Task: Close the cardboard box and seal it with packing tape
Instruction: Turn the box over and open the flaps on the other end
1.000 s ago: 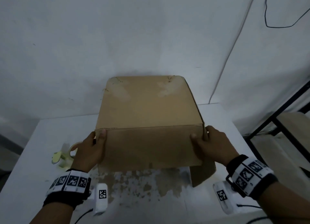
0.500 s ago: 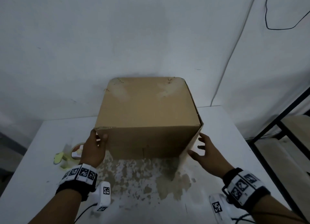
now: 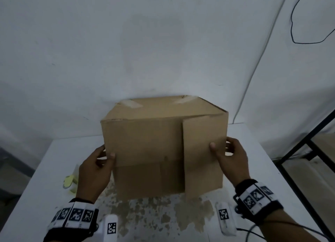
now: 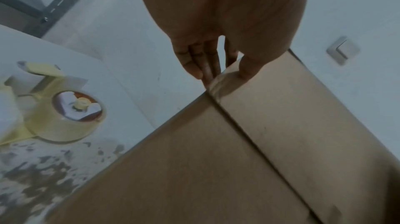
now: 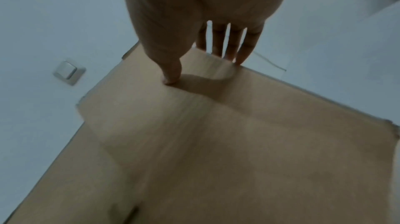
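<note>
Black wristbands (image 3: 73, 216) with white coded tags, cabled wrist cameras (image 3: 225, 217)

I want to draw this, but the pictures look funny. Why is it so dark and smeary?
Head view: dim, greyish, sharp enough. Right wrist view: cardboard box streaked with blur, right hand a dark silhouette, thumb shadow on the cardboard. Left wrist view: softer blur, tape dispenser readable.
</note>
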